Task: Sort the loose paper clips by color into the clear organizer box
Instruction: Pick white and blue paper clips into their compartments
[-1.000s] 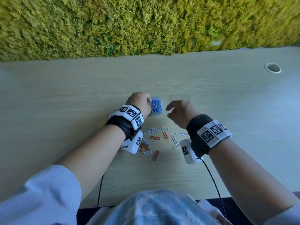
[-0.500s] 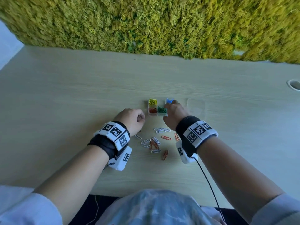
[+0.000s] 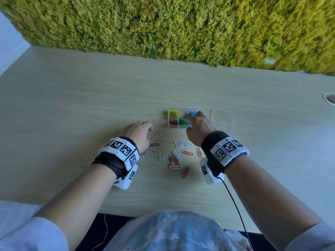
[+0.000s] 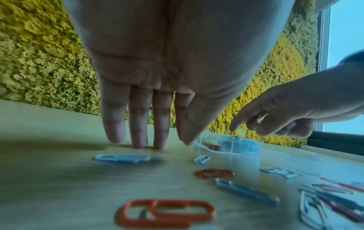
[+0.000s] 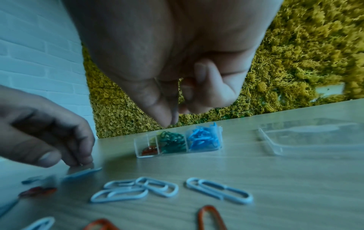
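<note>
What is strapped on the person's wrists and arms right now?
Each wrist carries a black band topped by white blocks printed with black square markers, with a white camera unit slung under it. A thin black cable trails from the right unit. White sleeves cover the upper arms.

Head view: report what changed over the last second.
The left hand drew back from the clear plastic organizer box to the loose white and orange paper clips, fingertips on the wooden table. The right hand reached over the box. Box and scattered clips look unmoved.
</note>
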